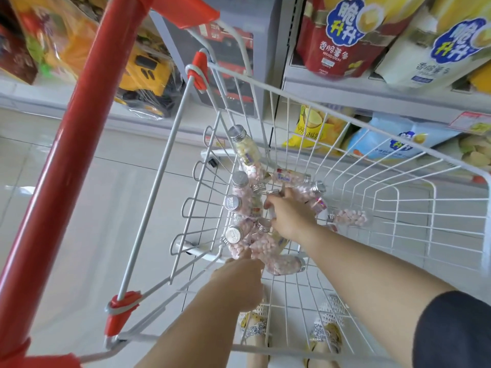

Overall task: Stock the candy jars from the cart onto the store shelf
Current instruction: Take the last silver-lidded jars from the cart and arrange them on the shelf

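Several clear candy jars [245, 148] with silver lids and pink or yellow sweets lie heaped in the bottom left of the white wire cart basket [377, 197]. My right hand [289, 216] is down among them, fingers curled round a jar whose lid [273, 193] shows just past my fingertips. Nearer the basket's close edge, my left hand [239, 280] has a fingertip at a pink-filled jar [261, 248]. Its other fingers are hidden behind the back of the hand. One jar [350, 217] lies apart to the right.
The cart's red handle bar [79, 123] runs along the left. Shelves [345, 88] straight ahead hold bags of potato snacks [342, 35], with more bags [393, 144] on the level below. A yellow toy truck [148, 73] sits on the left shelf. My feet show through the basket floor.
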### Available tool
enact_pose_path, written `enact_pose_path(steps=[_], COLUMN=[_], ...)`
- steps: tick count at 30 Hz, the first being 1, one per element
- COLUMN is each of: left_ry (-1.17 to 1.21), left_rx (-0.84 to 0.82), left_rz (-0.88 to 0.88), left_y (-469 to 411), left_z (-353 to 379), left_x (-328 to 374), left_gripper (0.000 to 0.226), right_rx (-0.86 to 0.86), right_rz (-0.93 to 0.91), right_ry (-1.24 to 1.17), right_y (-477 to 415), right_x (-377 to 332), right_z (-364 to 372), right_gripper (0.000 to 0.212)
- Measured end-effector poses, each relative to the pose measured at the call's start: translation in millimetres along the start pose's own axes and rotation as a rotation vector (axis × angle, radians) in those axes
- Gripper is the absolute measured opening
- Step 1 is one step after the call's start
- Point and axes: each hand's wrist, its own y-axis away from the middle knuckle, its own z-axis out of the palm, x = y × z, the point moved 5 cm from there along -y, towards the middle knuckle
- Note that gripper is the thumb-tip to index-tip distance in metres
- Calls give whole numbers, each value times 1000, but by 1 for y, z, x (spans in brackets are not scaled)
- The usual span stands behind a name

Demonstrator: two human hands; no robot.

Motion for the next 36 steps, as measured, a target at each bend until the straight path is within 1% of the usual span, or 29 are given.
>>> enact_pose_path(steps=[2, 5, 7, 10, 11, 13, 15, 17, 19, 22, 24, 26, 28, 29, 32, 34, 36], left_ry=[29, 117, 178, 301, 386, 620, 842, 1030, 1129, 1112, 1088, 1114, 1209, 1265, 1360, 1344, 1303], left_rx=[10, 35, 66, 162, 199, 262, 277, 241, 197, 177, 155, 131, 61, 19, -21, -13, 6], left_rz=[28, 98, 138, 165, 177, 208, 270, 385, 492, 626, 699, 742, 774, 786, 774, 778, 798], left_y=[-1, 1, 6, 18, 25, 44, 70, 102, 141, 204, 243, 279, 309, 325, 364, 388, 409], left_z=[0, -3, -6, -17, -23, -38, -54, -71, -91, -122, -138, -152, -162, -167, -181, -190, -200], left_x=[0, 6, 12, 22, 27, 39, 56, 78, 101, 132, 152, 168, 183, 190, 210, 223, 239], left_gripper=[55, 53, 48, 42, 41, 39, 38, 41, 43, 49, 48, 39, 27, 25, 23, 20, 24], right_rx=[-29, -8, 23, -3, -26, -29, 4, 46, 77, 175, 288, 410, 509, 520, 526, 519, 530], right_rz=[-54, -59, -31, 15, 17, 3, -24, -46, -57, -66, -74, -74, -92, -94, -110, -132, -162], right_ry=[-78, -367, -537, -751, -825, -929, -962, -976, -1015, -1052, -1041, -994, -1017, -1081, -1252, -1238, -1220], right_y=[11, 34, 53, 85, 95, 118, 142, 166, 192, 237, 273, 308, 341, 357, 399, 422, 443], right_x=[9, 27, 40, 50, 50, 44, 33, 20, 9, -7, -18, -30, -40, -44, -49, -50, -51], right_z=[1, -15, -33, -60, -68, -91, -123, -162, -205, -272, -314, -353, -386, -399, -433, -451, -469], right_gripper=[39, 44, 57, 88, 95, 99, 96, 90, 85, 65, 56, 52, 30, 22, 14, 13, 14])
